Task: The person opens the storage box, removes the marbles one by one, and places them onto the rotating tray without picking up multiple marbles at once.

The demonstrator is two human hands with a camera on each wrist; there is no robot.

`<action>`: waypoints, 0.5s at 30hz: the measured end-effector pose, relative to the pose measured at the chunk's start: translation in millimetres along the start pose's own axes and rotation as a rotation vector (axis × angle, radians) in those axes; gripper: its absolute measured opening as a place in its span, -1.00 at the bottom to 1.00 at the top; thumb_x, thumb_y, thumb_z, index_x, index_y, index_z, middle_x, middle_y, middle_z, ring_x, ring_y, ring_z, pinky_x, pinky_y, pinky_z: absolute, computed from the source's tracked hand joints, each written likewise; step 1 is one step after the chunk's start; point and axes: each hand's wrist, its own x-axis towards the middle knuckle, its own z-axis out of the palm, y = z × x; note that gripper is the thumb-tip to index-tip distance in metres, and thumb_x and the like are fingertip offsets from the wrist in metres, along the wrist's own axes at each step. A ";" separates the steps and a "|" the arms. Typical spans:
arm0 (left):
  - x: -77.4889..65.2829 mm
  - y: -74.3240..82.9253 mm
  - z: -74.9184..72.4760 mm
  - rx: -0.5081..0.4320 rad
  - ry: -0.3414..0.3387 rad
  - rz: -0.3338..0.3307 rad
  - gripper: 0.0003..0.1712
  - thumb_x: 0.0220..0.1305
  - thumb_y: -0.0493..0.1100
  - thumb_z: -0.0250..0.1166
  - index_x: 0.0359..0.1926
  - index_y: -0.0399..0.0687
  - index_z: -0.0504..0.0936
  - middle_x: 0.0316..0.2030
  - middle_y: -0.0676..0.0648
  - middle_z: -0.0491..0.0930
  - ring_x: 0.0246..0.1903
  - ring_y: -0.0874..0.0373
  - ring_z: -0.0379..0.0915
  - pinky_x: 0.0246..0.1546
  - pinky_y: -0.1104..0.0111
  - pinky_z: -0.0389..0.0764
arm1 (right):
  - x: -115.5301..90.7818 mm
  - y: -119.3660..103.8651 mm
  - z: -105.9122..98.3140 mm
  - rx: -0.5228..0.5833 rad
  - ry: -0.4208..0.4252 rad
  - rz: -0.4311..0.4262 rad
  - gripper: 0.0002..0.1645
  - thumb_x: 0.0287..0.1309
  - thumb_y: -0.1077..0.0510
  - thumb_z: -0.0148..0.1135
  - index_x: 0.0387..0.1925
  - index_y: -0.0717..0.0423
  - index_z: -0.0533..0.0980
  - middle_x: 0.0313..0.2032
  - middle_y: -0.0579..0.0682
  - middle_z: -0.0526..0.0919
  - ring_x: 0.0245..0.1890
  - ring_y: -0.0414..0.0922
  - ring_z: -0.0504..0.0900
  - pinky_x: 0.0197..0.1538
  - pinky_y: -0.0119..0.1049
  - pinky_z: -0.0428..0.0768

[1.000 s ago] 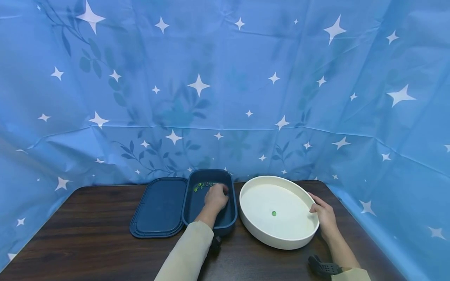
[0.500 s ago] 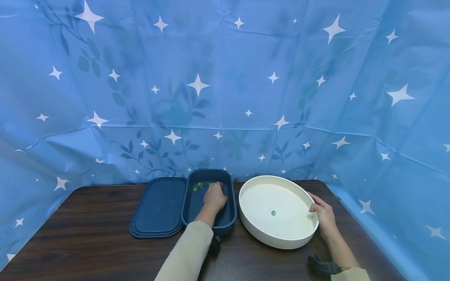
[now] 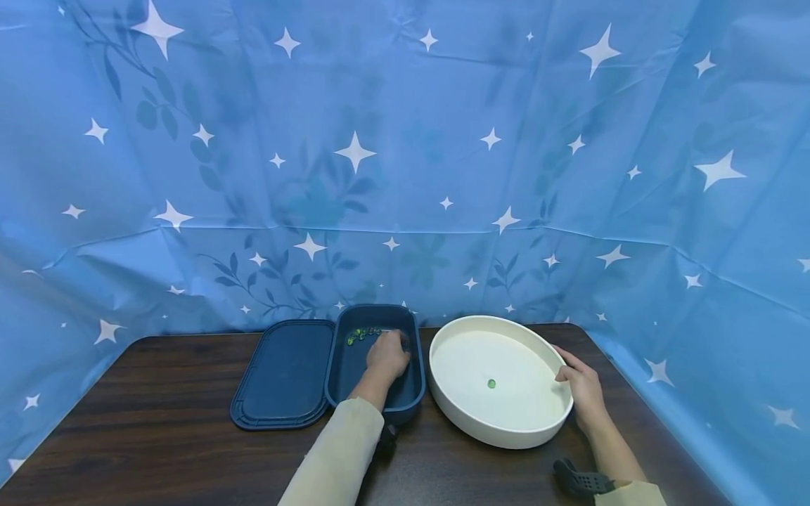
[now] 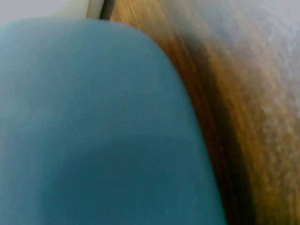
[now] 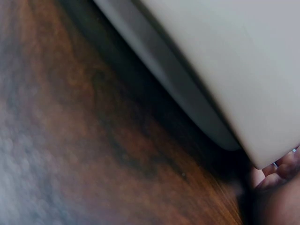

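By the back of the left hand (image 3: 387,357), held inside the deep blue box (image 3: 405,408), most of its fingers were hidden, and part of the box floor was covered as well. How far those fingers were spread or curled, and whether anything was held by them, could not be told. No help was given by the left wrist view, which was filled mostly by the box's blurred outer wall. In the right wrist view, the side of the white basin (image 3: 471,351) was shown, and only a few fingers of the right hand (image 3: 583,386) were caught at the corner, cut off by the edge. Both sleeves (image 3: 338,450) were cropped at the bottom of the head view.

Inside the box, near its far wall, a loose row of small green beads (image 3: 360,334) was seen, the row being partly blocked by the left hand. They were glossy, bright yellow-green at the left end and darker toward the hand; their exact number could not be made out. A single green bead (image 3: 491,384) was placed to the right of the box, on the basin's pale, smooth floor. The basin's rim, on the side away from the box, was gripped by the right hand, with the thumb laid over the inside. Just left of the box, a flat blue lid (image 3: 285,376) was laid on the dark wooden table (image 3: 158,400).
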 end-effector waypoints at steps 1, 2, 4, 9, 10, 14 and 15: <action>-0.2 0.4 -0.5 -0.004 -0.004 0.002 -0.75 0.34 -0.23 0.32 0.01 -0.14 0.68 -0.03 -0.18 0.67 -0.06 -0.07 0.59 0.09 -0.01 0.59 | -0.1 0.1 -0.1 -0.002 0.000 -0.001 -0.11 0.13 0.38 -0.16 0.56 0.11 0.13 0.56 0.24 0.09 0.49 0.23 0.24 -0.23 -0.62 0.48; -0.5 0.8 -0.9 -0.008 -0.007 0.002 -0.78 0.34 -0.23 0.31 -0.02 -0.14 0.69 -0.06 -0.17 0.68 -0.09 -0.06 0.59 0.07 -0.01 0.60 | -0.5 0.1 -0.2 -0.004 0.001 -0.002 -0.12 0.13 0.37 -0.16 0.56 0.10 0.13 0.56 0.24 0.10 0.49 0.23 0.24 -0.23 -0.62 0.48; -1.1 1.3 -1.3 -0.015 -0.010 0.001 -0.83 0.34 -0.23 0.31 -0.08 -0.13 0.71 -0.11 -0.15 0.70 -0.14 -0.04 0.60 0.03 0.01 0.62 | -1.2 0.0 -0.6 -0.008 -0.002 -0.004 -0.12 0.13 0.37 -0.15 0.56 0.10 0.13 0.56 0.25 0.09 0.49 0.24 0.24 -0.23 -0.62 0.47; -0.6 0.5 0.9 -0.035 0.007 -0.015 -0.88 0.31 -0.26 0.35 -0.15 -0.12 0.74 -0.18 -0.13 0.72 -0.20 0.00 0.62 -0.04 0.05 0.66 | -1.7 0.3 -1.2 -0.010 -0.008 -0.006 -0.12 0.14 0.37 -0.16 0.56 0.09 0.13 0.56 0.25 0.08 0.50 0.25 0.22 -0.22 -0.64 0.46; -0.4 0.2 1.3 -0.033 0.020 -0.019 -0.91 0.29 -0.26 0.37 -0.19 -0.13 0.75 -0.22 -0.12 0.72 -0.25 0.01 0.61 -0.09 0.07 0.66 | -1.4 0.3 -1.3 -0.008 -0.009 -0.006 -0.12 0.14 0.37 -0.16 0.56 0.09 0.13 0.56 0.25 0.08 0.50 0.25 0.22 -0.22 -0.64 0.46; -0.7 -1.2 1.2 -0.018 0.080 -0.037 -0.90 0.23 -0.24 0.44 -0.40 -0.12 0.69 -0.42 -0.08 0.67 -0.42 0.05 0.54 -0.27 0.14 0.64 | -0.7 -0.5 -0.9 0.003 -0.007 0.000 -0.11 0.13 0.37 -0.16 0.56 0.09 0.12 0.57 0.25 0.08 0.50 0.24 0.22 -0.22 -0.62 0.48; -1.4 -1.1 0.7 -0.017 0.092 -0.042 -0.86 0.22 -0.24 0.45 -0.45 -0.11 0.67 -0.47 -0.07 0.65 -0.44 0.06 0.52 -0.29 0.16 0.63 | -0.4 -0.7 -0.8 0.005 -0.004 0.002 -0.11 0.13 0.37 -0.15 0.56 0.09 0.13 0.57 0.24 0.08 0.50 0.24 0.22 -0.22 -0.62 0.48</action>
